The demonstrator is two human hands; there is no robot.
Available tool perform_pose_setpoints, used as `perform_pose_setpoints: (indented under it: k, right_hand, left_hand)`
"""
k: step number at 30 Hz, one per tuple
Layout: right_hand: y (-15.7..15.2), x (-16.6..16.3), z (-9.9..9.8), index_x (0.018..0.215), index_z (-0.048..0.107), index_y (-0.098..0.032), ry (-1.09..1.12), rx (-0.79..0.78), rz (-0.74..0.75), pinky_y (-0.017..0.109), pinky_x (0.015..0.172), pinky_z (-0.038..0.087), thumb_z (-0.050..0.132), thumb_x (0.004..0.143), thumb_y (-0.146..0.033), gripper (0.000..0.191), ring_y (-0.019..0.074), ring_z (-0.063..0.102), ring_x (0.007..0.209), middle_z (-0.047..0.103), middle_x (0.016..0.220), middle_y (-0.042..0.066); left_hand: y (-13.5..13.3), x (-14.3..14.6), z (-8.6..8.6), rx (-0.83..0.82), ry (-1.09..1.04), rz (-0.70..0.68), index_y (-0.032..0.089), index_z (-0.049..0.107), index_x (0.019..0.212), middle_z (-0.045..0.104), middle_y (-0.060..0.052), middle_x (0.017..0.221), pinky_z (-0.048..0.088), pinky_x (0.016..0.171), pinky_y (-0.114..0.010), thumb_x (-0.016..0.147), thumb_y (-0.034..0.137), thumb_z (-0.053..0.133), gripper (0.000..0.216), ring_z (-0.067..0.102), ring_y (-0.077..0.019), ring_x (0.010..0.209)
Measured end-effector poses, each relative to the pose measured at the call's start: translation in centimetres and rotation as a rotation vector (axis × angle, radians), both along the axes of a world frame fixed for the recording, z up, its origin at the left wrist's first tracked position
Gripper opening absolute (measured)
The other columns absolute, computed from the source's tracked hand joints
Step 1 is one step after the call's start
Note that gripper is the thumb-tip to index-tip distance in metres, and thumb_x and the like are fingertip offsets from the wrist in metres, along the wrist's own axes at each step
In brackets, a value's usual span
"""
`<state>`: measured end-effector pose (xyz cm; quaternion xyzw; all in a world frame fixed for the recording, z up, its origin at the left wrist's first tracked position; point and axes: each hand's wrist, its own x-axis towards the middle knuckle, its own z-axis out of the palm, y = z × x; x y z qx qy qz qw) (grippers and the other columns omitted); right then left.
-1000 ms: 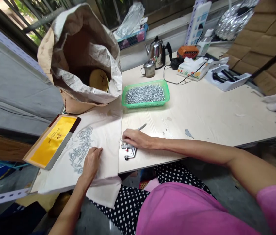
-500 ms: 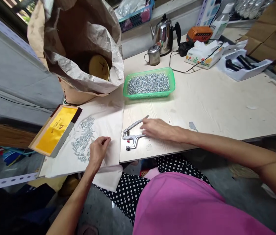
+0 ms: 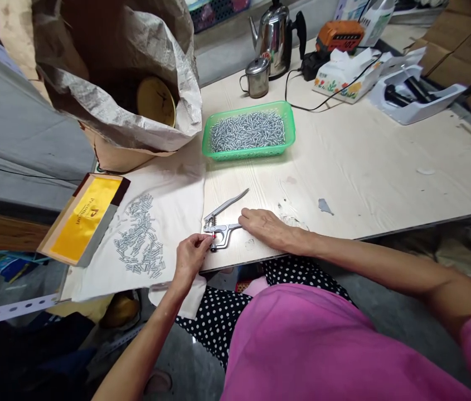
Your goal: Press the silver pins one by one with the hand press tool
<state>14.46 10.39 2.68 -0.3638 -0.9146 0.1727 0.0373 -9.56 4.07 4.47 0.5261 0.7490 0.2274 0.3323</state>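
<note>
A pair of grey snap pliers (image 3: 223, 228) lies on the table, with its upper handle raised, a spring and a red part at its jaws. My right hand (image 3: 265, 227) is closed over the end of its lower handle. My left hand (image 3: 193, 253) is pinched at the jaws; whatever sits between its fingertips is too small to make out. Left of that hand, many small silver metal pieces (image 3: 141, 239) lie scattered on a white cloth (image 3: 180, 189). Beyond the pliers stands a green plastic basket (image 3: 249, 153) filled with small shiny metal pieces.
At the left edge lies an open box with a yellow panel (image 3: 87, 217). Behind it stands a large paper sack (image 3: 113, 133). A metal cup (image 3: 257, 81), a kettle (image 3: 275, 44), a tissue box (image 3: 344, 78) and a white tray (image 3: 417, 111) line the back.
My left hand has moved right, from over the cloth to the pliers' jaws. My right hand has settled onto the lower handle. The view has shifted slightly.
</note>
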Motion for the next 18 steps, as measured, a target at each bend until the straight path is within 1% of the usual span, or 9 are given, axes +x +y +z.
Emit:
perform_pose_setpoints:
  k: [2, 4, 6, 8, 10, 11, 13, 15, 18]
  right_hand:
    - [0.5, 0.0, 0.0, 0.100, 0.062, -0.016, 0.036, -0.043, -0.010, 0.035, 0.062, 0.032, 0.042, 0.102, -0.014, 0.020, 0.0190, 0.050, 0.075, 0.062, 0.104, 0.011]
    - [1.7, 0.0, -0.1, 0.101, 0.062, -0.016, 0.092, -0.038, -0.037, 0.035, 0.062, 0.032, 0.042, 0.104, -0.019, 0.020, 0.0191, 0.050, 0.077, 0.062, 0.108, 0.012]
    - [3.3, -0.2, -0.2, 0.103, 0.061, -0.017, 0.130, 0.026, -0.079, 0.035, 0.064, 0.034, 0.041, 0.103, -0.017, 0.020, 0.0210, 0.052, 0.082, 0.060, 0.113, 0.013]
    - [4.9, -0.5, -0.4, 0.102, 0.061, -0.018, 0.126, 0.086, -0.094, 0.036, 0.067, 0.037, 0.040, 0.101, -0.011, 0.022, 0.0234, 0.052, 0.086, 0.060, 0.113, 0.014]
    - [6.2, -0.7, -0.6, 0.098, 0.061, -0.019, 0.110, 0.107, -0.057, 0.037, 0.069, 0.040, 0.040, 0.099, -0.011, 0.022, 0.0255, 0.053, 0.088, 0.061, 0.110, 0.014]
    - [6.6, -0.8, -0.8, 0.096, 0.061, -0.020, 0.104, 0.107, -0.032, 0.038, 0.071, 0.041, 0.041, 0.099, -0.011, 0.022, 0.0264, 0.053, 0.089, 0.062, 0.107, 0.014]
    - [7.3, -0.9, -0.9, 0.095, 0.060, -0.021, 0.094, 0.100, 0.005, 0.040, 0.073, 0.044, 0.041, 0.099, -0.012, 0.022, 0.0277, 0.054, 0.091, 0.063, 0.104, 0.014]
    - [8.0, -1.0, -0.8, 0.095, 0.060, -0.021, 0.080, 0.082, 0.035, 0.041, 0.076, 0.045, 0.039, 0.099, -0.012, 0.023, 0.0278, 0.055, 0.092, 0.064, 0.104, 0.014]
    - [9.2, -1.3, 0.0, 0.096, 0.059, -0.020, 0.033, 0.036, 0.056, 0.038, 0.077, 0.044, 0.036, 0.100, -0.011, 0.025, 0.0260, 0.056, 0.093, 0.065, 0.106, 0.014]
  left_hand:
    - [-0.8, 0.7, 0.2, 0.129, 0.097, -0.077, 0.019, 0.074, 0.086, 0.076, -0.006, 0.083, 0.054, 0.074, -0.033, 0.088, 0.044, 0.063, 0.027, 0.068, -0.0226, 0.079]
    - [-2.0, 1.6, 0.1, 0.306, 0.191, -0.215, 0.021, 0.072, 0.093, 0.077, -0.008, 0.096, 0.057, 0.084, -0.038, 0.095, 0.038, 0.058, 0.022, 0.070, -0.0249, 0.093]
    - [-3.1, 2.6, -0.5, 0.454, 0.251, -0.377, 0.021, 0.070, 0.099, 0.076, -0.010, 0.109, 0.057, 0.096, -0.043, 0.101, 0.031, 0.054, 0.019, 0.069, -0.0262, 0.107]
    - [-3.8, 3.4, -1.5, 0.543, 0.283, -0.511, 0.021, 0.066, 0.102, 0.073, -0.013, 0.124, 0.054, 0.106, -0.048, 0.103, 0.024, 0.050, 0.017, 0.064, -0.0272, 0.124]
    - [-3.8, 4.2, -2.5, 0.580, 0.296, -0.611, 0.020, 0.064, 0.105, 0.066, -0.015, 0.140, 0.049, 0.115, -0.053, 0.104, 0.019, 0.047, 0.017, 0.053, -0.0284, 0.141]
    - [-3.5, 4.5, -3.0, 0.583, 0.295, -0.646, 0.020, 0.062, 0.107, 0.062, -0.015, 0.145, 0.046, 0.118, -0.055, 0.105, 0.017, 0.045, 0.018, 0.047, -0.0288, 0.147]
    - [-2.7, 5.0, -3.7, 0.567, 0.287, -0.687, 0.019, 0.060, 0.109, 0.058, -0.016, 0.150, 0.045, 0.119, -0.057, 0.105, 0.016, 0.042, 0.019, 0.042, -0.0288, 0.150]
    - [-1.9, 5.3, -4.0, 0.547, 0.279, -0.695, 0.019, 0.059, 0.108, 0.059, -0.017, 0.149, 0.047, 0.118, -0.056, 0.106, 0.017, 0.041, 0.018, 0.044, -0.0288, 0.149]
    - [-1.1, 5.5, -4.0, 0.526, 0.270, -0.675, 0.020, 0.059, 0.107, 0.062, -0.016, 0.144, 0.051, 0.115, -0.054, 0.105, 0.018, 0.042, 0.017, 0.052, -0.0286, 0.143]
